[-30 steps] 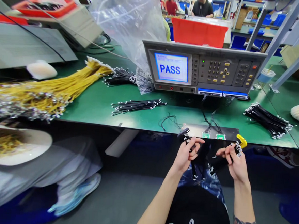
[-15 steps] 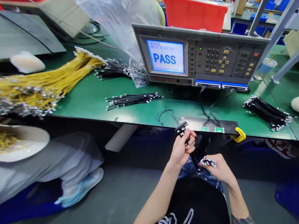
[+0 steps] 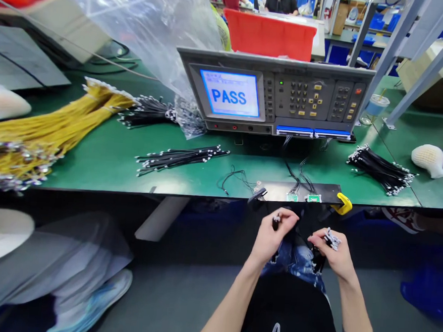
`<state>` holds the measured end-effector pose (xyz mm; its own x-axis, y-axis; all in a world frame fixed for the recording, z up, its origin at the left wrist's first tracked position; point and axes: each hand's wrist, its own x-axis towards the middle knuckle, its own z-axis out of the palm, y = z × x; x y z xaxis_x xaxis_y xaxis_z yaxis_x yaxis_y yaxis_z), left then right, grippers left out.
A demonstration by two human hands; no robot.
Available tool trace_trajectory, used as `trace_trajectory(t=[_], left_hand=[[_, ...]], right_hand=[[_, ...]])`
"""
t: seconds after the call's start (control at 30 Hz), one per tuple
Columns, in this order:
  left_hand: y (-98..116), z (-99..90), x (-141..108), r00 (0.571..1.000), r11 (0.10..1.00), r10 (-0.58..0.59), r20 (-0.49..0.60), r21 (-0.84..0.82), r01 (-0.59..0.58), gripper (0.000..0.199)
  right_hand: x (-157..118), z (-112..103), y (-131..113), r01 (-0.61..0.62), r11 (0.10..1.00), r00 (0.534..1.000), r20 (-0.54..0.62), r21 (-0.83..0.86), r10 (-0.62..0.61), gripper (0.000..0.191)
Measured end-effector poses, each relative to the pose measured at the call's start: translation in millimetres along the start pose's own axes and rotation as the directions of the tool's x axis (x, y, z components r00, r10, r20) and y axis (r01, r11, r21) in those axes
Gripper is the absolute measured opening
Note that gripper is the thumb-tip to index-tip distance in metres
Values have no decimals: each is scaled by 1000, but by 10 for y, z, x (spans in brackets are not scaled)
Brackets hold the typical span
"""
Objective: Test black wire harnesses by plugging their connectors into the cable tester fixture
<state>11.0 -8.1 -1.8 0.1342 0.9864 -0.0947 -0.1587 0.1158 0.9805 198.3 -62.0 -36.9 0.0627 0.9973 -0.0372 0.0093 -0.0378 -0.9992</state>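
Note:
My left hand [image 3: 272, 235] is closed around a few black cables [image 3: 276, 221], whose small white connector ends poke up out of the fist. To its right, my right hand [image 3: 335, 252] grips a bundle of black cables [image 3: 331, 239] with white connectors clustered above the fingers. Both hands are apart, over my lap and just below the bench edge. Ahead of them, two small green circuit boards [image 3: 313, 198] sit on a black fixture bar [image 3: 328, 191], wired to the tester [image 3: 287, 94], whose screen reads PASS. A black clamp [image 3: 257, 195] and a yellow clamp [image 3: 343, 204] flank the bar.
Loose black cable bundles lie on the green bench [image 3: 92, 169]: one left of centre [image 3: 180, 158], another at right [image 3: 382, 169]. Yellow cables [image 3: 73, 115] spread at far left. A red bin [image 3: 270, 35] stands behind the tester. Someone's grey-clad leg [image 3: 86, 257] is at lower left.
My left hand has moved down from the bar's left end, leaving the black clamp in full view. My right hand has shifted slightly right. The camera view has turned a little right and up.

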Motion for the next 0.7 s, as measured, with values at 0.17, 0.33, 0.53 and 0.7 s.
trace_trajectory(t=[0.17, 0.33, 0.53, 0.7], left_hand=[[-32, 53, -65, 993, 978, 81, 81, 185, -95, 26], [-43, -34, -89, 978, 981, -23, 206, 192, -17, 30], [-111, 28, -158, 944, 953, -134, 302, 299, 40, 34], [-237, 20, -198, 935, 937, -181, 304, 342, 71, 29]], right_hand=[[18, 156, 50, 41, 999, 995, 98, -36, -37, 31], [83, 128, 39, 73, 997, 996, -49, -3, -73, 35], [250, 204, -56, 31, 996, 990, -140, 89, -18, 34], [426, 323, -30, 29, 945, 979, -202, 326, 39, 35]])
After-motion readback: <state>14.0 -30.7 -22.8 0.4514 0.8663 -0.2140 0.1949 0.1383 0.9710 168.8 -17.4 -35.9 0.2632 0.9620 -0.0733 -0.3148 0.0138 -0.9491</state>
